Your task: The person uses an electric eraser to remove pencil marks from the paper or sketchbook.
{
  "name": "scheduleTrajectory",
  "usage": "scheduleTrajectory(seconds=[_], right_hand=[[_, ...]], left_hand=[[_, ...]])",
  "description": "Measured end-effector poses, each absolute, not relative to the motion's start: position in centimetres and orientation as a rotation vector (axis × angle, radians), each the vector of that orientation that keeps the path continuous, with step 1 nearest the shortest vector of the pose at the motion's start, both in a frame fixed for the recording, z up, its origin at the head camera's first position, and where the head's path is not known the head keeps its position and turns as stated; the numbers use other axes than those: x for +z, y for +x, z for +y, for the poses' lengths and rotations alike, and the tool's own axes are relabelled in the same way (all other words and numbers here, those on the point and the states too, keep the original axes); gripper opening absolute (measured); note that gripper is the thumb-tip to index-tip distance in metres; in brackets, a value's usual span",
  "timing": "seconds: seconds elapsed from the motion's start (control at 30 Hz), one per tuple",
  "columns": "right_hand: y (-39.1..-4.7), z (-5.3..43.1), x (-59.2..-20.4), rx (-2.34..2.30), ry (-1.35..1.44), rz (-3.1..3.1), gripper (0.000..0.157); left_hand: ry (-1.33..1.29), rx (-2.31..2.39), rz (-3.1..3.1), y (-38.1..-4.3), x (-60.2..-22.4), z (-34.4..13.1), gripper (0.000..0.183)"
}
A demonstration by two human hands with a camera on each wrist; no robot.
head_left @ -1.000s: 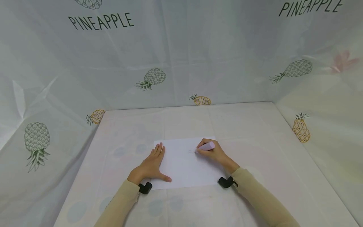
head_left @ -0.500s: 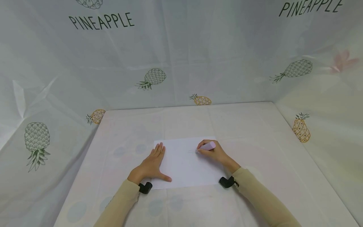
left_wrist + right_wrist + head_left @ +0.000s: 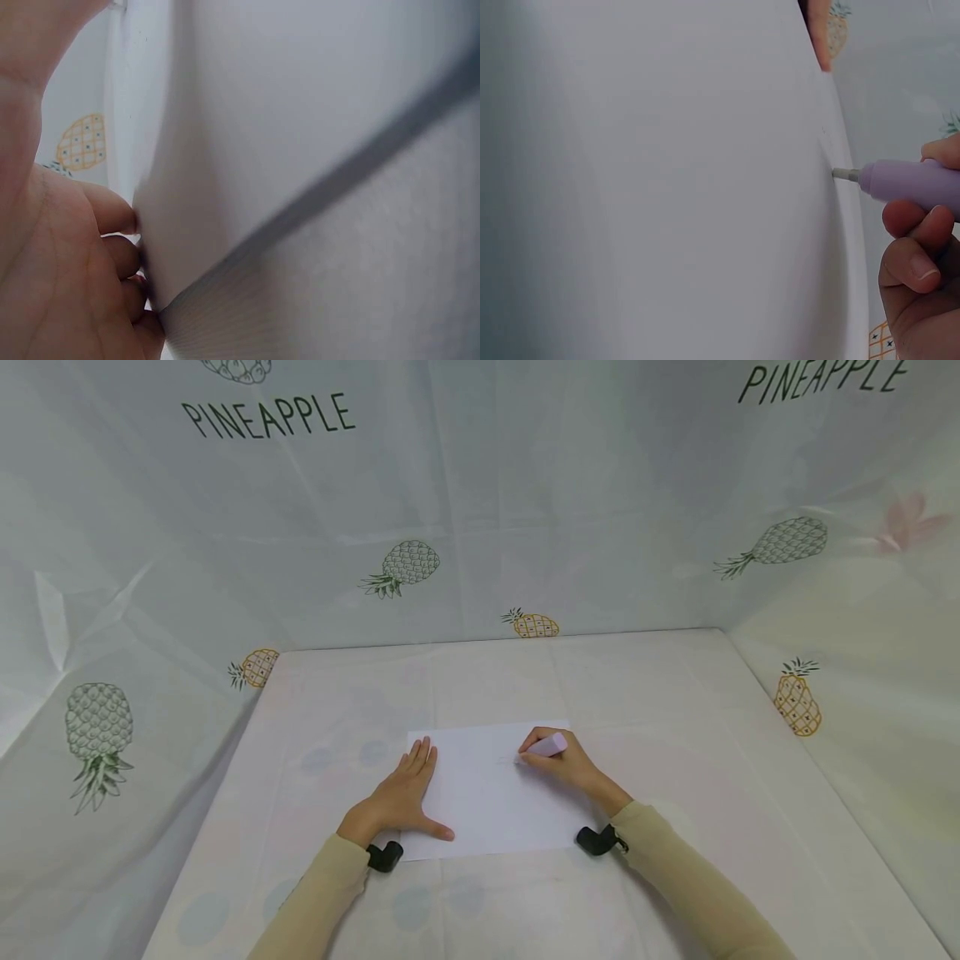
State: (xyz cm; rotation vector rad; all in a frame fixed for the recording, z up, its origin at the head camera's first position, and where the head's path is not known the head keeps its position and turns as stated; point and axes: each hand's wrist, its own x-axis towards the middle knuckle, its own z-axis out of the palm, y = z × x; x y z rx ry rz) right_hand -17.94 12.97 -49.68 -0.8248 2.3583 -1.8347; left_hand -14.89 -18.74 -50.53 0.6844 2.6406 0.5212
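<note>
A white sheet of paper point(image 3: 480, 810) lies on the table, with faint thin marks near its upper right part. My left hand point(image 3: 397, 797) rests on the sheet's left edge, fingers straight and thumb spread; in the left wrist view its palm and fingers point(image 3: 120, 255) meet the surface. My right hand point(image 3: 573, 768) pinches a thick lavender marker point(image 3: 547, 746) between thumb and fingers. Seen from the right wrist, the marker point(image 3: 904, 180) has a short grey tip that touches or nearly touches the paper point(image 3: 705, 187).
A pale cloth with faint coloured spots covers the table point(image 3: 637, 685). Behind and at both sides hangs a light curtain point(image 3: 585, 527) printed with pineapples and lettering. Black wrist cameras point(image 3: 596, 841) sit at both cuffs.
My right hand shifts only slightly with the marker, a little right and down, then back left and up. The left hand and the paper stay in place.
</note>
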Motion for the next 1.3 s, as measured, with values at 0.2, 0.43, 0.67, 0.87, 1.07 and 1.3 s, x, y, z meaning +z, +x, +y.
scheduleTrajectory(seconds=[0.2,0.43,0.67,0.87,1.07,1.3], right_hand=[[-18.1,12.5,-49.8,-1.816,-0.830,2.368,0.005],[-18.1,12.5,-49.6,-1.806,-0.818,2.364,0.005],[-18.1,13.3,-49.7,-1.796,-0.776,2.348,0.005],[-18.1,13.6,-49.3,-1.762,-0.830,2.356,0.005],[-18.2,13.8,-49.4,-1.755,-0.848,2.359,0.005],[-18.5,13.4,-49.7,-1.764,-0.929,2.322,0.005]], left_hand=[[0.700,0.527,2.643,-14.9,-50.6,-18.8,0.141],[0.712,0.528,2.647,-14.8,-50.5,-18.8,0.141],[0.723,0.526,2.652,-14.9,-50.9,-18.9,0.142],[0.727,0.534,2.651,-14.9,-51.1,-19.0,0.141],[0.711,0.519,2.642,-15.0,-51.0,-18.8,0.142],[0.702,0.497,2.647,-15.1,-50.9,-18.8,0.142]])
